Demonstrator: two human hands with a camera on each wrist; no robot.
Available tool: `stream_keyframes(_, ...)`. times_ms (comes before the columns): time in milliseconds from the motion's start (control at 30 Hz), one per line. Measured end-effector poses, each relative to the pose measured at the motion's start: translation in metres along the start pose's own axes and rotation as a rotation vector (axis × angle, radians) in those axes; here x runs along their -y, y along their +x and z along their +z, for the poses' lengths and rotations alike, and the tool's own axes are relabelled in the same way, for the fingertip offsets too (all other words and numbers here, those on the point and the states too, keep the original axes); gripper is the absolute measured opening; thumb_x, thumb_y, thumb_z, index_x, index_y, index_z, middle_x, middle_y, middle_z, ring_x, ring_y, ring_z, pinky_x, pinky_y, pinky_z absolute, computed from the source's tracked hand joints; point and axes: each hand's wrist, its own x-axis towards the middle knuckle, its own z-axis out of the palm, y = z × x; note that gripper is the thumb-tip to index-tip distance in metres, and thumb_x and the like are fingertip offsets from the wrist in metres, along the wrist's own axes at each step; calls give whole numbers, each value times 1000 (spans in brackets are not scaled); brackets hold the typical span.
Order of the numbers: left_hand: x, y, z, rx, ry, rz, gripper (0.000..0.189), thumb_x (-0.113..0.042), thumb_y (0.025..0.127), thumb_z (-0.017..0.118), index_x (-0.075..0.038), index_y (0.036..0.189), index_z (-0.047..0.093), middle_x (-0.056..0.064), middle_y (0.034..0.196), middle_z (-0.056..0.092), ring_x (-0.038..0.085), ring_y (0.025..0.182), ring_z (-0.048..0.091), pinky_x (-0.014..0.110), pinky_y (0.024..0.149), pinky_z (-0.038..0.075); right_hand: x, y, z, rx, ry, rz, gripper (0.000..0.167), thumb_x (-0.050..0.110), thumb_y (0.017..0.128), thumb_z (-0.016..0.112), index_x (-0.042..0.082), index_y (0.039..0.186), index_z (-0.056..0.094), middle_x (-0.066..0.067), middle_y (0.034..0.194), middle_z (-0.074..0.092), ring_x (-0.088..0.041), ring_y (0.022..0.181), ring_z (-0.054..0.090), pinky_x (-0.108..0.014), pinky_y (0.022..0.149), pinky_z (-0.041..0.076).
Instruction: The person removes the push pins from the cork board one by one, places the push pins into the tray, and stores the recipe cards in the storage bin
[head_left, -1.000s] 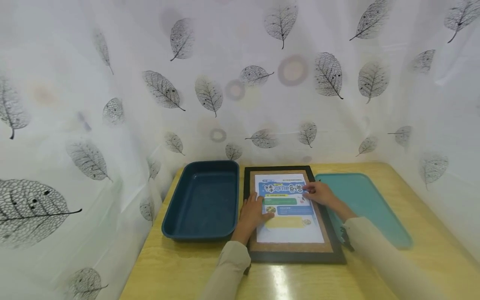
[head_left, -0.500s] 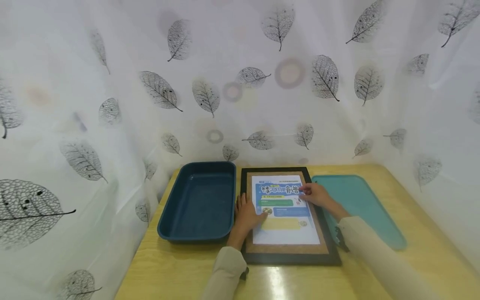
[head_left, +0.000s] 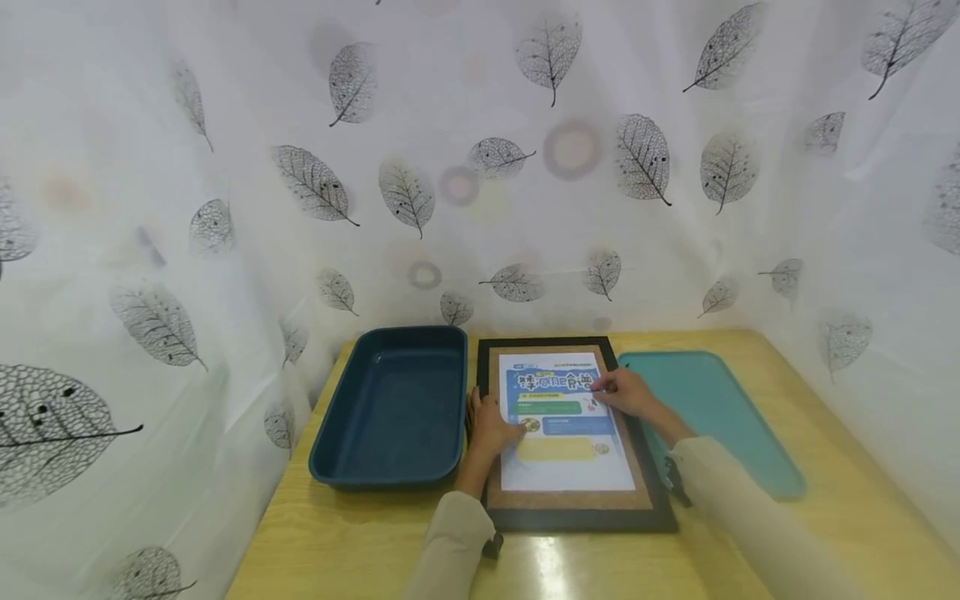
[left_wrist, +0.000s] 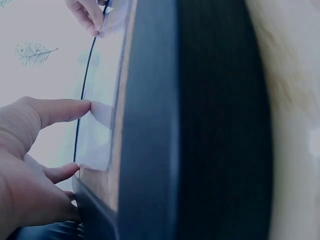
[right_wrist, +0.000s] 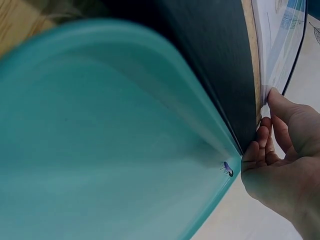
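A printed paper sheet (head_left: 562, 467) with blue, green and yellow blocks lies on a black-framed cork board (head_left: 581, 521). My left hand (head_left: 491, 427) lies across the board's left side, its fingers over the frame and its thumb on the paper. At the upper right edge of the sheet is my right hand (head_left: 628, 393), thumb and fingers bent close together. In the right wrist view, the right thumb (right_wrist: 286, 106) touches the sheet's edge while the other fingers curl against the board's side. Whether something small sits between those fingertips, I cannot tell.
A deep dark-blue tray (head_left: 405, 479) stands left of the board. To the right lies a flat turquoise tray (head_left: 720, 417), its left edge beside the frame. A small purple and dark piece (right_wrist: 227, 169) lies in its corner. A leaf-print curtain (head_left: 480, 217) hangs behind the wooden table (head_left: 360, 550).
My left hand has slid a little left relative to the sheet, its fingers now over the frame. The right hand stays at the same paper edge. The head view has shifted slightly.
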Motion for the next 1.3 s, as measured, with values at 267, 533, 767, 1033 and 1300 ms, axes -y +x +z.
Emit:
stream_keyframes(267,-9,2,5,-21,45,-66,82,-19,69,92,7,139,56,28,168,19,47,157,7,60,127,11,-1,-2,1,-18,-2,-14,15,7,92,76,2,106,76,-12,99,70,-21,83,59,-32,72,50)
stream_keyframes(533,-10,0,9,-33,74,-82,94,-21,71,93,5,150,48,28,168,18,47,157,6,59,127,9,-5,-2,4,-32,0,-19,13,6,92,75,1,104,76,-12,97,69,-21,81,56,-30,70,47)
stream_keyframes(767,-13,8,13,-101,40,-107,76,-12,68,93,7,134,62,27,167,23,45,157,12,56,128,11,-11,-2,4,-58,-11,-59,13,7,90,76,2,103,76,-11,95,68,-21,80,56,-30,70,46)
stream_keyframes(1033,-15,11,12,-118,0,-141,72,-4,66,87,10,132,62,30,162,33,43,157,10,56,128,8,-2,-2,2,-23,-9,-40,14,8,91,76,2,104,76,-10,94,67,-21,81,55,-32,73,47)
stream_keyframes(1300,-13,11,14,-162,-91,-78,67,4,69,79,11,132,56,29,158,36,44,152,26,52,125,26,-6,-1,2,-30,-29,-38,13,9,91,76,4,103,77,-8,94,68,-19,82,56,-33,75,48)
